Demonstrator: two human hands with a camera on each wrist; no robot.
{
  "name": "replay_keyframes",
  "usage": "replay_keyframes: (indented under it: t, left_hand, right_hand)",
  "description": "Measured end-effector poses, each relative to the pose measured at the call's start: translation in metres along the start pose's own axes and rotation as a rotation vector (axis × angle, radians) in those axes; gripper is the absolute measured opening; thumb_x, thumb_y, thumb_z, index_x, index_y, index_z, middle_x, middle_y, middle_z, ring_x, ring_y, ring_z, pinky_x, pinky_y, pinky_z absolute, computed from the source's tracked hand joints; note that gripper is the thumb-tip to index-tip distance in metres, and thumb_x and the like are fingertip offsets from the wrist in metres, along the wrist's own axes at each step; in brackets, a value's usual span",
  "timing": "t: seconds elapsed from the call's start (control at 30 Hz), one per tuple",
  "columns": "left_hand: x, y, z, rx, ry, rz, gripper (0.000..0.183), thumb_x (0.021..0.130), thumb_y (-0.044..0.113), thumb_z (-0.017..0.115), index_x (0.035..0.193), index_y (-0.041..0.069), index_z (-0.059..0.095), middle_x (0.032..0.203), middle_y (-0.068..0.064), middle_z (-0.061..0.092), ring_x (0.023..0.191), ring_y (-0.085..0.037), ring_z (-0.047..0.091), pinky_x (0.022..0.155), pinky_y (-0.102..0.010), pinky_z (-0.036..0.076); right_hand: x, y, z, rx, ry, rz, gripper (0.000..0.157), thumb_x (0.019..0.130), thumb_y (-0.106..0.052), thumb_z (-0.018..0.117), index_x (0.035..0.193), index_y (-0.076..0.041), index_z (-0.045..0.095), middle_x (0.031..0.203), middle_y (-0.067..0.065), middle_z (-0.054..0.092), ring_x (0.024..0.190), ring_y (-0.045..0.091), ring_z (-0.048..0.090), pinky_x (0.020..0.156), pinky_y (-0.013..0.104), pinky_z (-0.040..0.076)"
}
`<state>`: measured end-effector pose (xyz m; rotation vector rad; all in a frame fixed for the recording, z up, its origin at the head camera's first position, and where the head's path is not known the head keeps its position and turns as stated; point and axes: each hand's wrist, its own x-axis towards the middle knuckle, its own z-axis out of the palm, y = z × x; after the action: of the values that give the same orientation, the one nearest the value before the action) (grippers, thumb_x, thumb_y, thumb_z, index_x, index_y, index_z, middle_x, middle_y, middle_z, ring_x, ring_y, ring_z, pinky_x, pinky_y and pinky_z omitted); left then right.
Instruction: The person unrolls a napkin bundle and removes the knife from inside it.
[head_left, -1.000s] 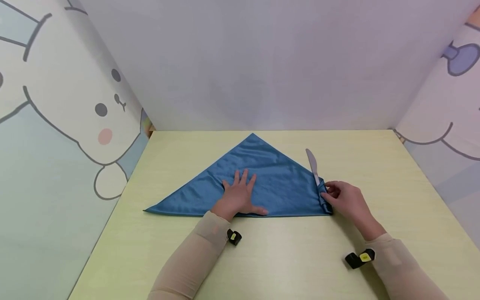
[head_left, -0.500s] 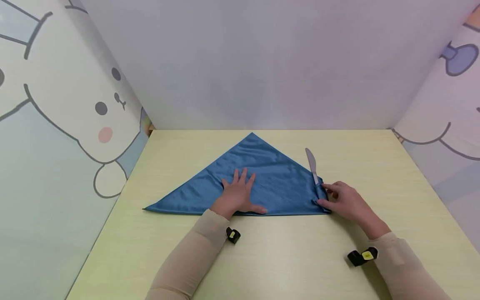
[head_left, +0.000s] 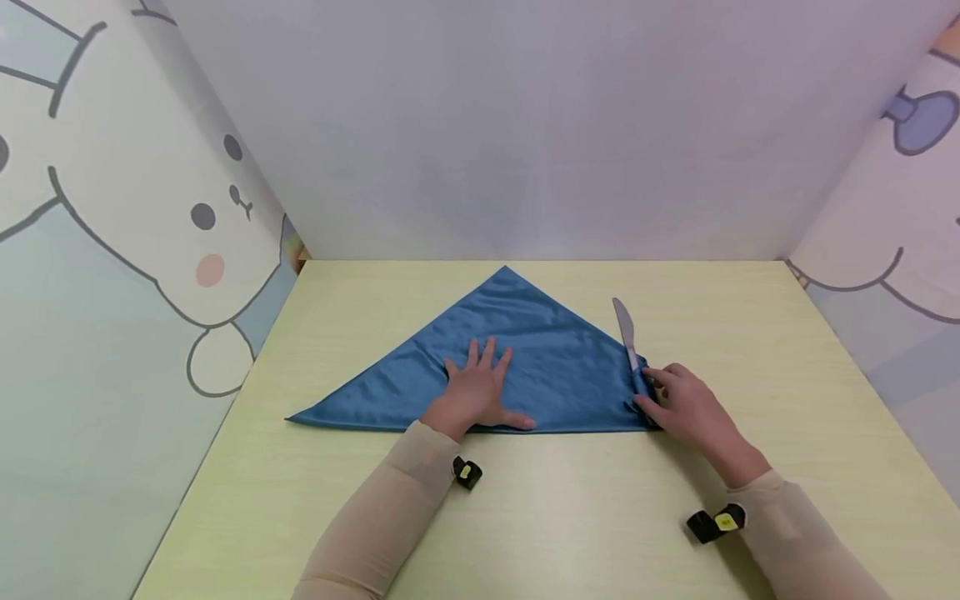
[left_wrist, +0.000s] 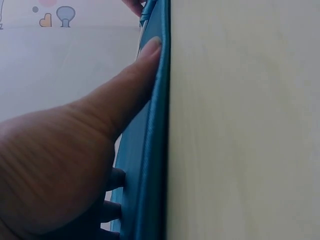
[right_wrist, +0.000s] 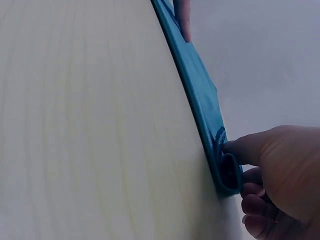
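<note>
A blue satiny napkin [head_left: 566, 358], folded into a triangle, lies with its long edge toward me. My left hand [head_left: 480, 393] is spread flat on its middle, the thumb along the near edge. At the right corner the cloth is rolled around the lower part of a table knife [head_left: 624, 323], whose blade sticks out beyond the napkin's slanted side. My right hand [head_left: 693, 408] pinches that rolled end between thumb and fingers. In the right wrist view the roll [right_wrist: 231, 172] shows as an open loop of cloth under the thumb; the knife's handle is hidden inside.
Everything lies on a pale wooden table [head_left: 585, 517]. A plain light wall [head_left: 540, 133] stands at the back, with cartoon-printed panels [head_left: 135, 275] at the sides. Each wrist bears a small black camera mount [head_left: 716, 523].
My right thumb has shifted slightly left over the rolled corner, and a small flap of cloth now shows beside it. My left hand and the knife stay nearly where they were.
</note>
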<state>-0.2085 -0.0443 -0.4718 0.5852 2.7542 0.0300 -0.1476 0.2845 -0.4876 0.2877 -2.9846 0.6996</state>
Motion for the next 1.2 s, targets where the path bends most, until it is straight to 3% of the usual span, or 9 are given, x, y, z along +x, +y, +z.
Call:
replay_keyframes:
  t: [0.23, 0.53, 0.83, 1.2]
  left_hand:
    - [0.001, -0.002, -0.001, 0.024, 0.007, -0.002, 0.125, 0.061, 0.09, 0.054, 0.156, 0.026, 0.004, 0.161, -0.009, -0.007, 0.145, -0.038, -0.007, 0.1, -0.074, 0.015]
    - [0.0, -0.002, -0.003, 0.022, -0.017, -0.004, 0.125, 0.062, 0.089, 0.054, 0.156, 0.025, 0.003, 0.161, -0.01, -0.009, 0.145, -0.038, -0.008, 0.101, -0.074, 0.016]
    - [-0.002, -0.003, -0.003, 0.009, -0.008, -0.006, 0.125, 0.061, 0.089, 0.054, 0.156, 0.025, 0.003, 0.161, -0.01, -0.008, 0.144, -0.039, -0.008, 0.101, -0.074, 0.016]
    - [0.0, -0.001, 0.0, -0.014, 0.0, 0.016, 0.125, 0.062, 0.088, 0.055, 0.156, 0.024, 0.004, 0.161, -0.01, -0.008, 0.144, -0.039, -0.008, 0.101, -0.075, 0.015]
  right_hand:
    - [0.002, -0.008, 0.007, -0.087, 0.051, -0.017, 0.051, 0.086, -0.027, 0.073, 0.121, 0.008, 0.061, 0.097, 0.016, 0.056, 0.08, 0.026, 0.051, 0.071, 0.042, 0.046]
    - [0.004, -0.014, 0.011, -0.094, 0.082, -0.009, 0.042, 0.086, -0.017, 0.07, 0.118, 0.01, 0.062, 0.093, 0.018, 0.057, 0.074, 0.026, 0.051, 0.068, 0.042, 0.046]
    - [0.008, -0.019, 0.01, -0.132, 0.063, 0.021, 0.041, 0.086, -0.017, 0.066, 0.116, 0.011, 0.062, 0.088, 0.018, 0.057, 0.066, 0.023, 0.05, 0.059, 0.038, 0.045]
    - [0.007, -0.016, 0.008, -0.16, 0.086, 0.017, 0.015, 0.083, -0.013, 0.064, 0.085, 0.001, 0.062, 0.07, 0.008, 0.047, 0.056, 0.02, 0.044, 0.052, 0.034, 0.037]
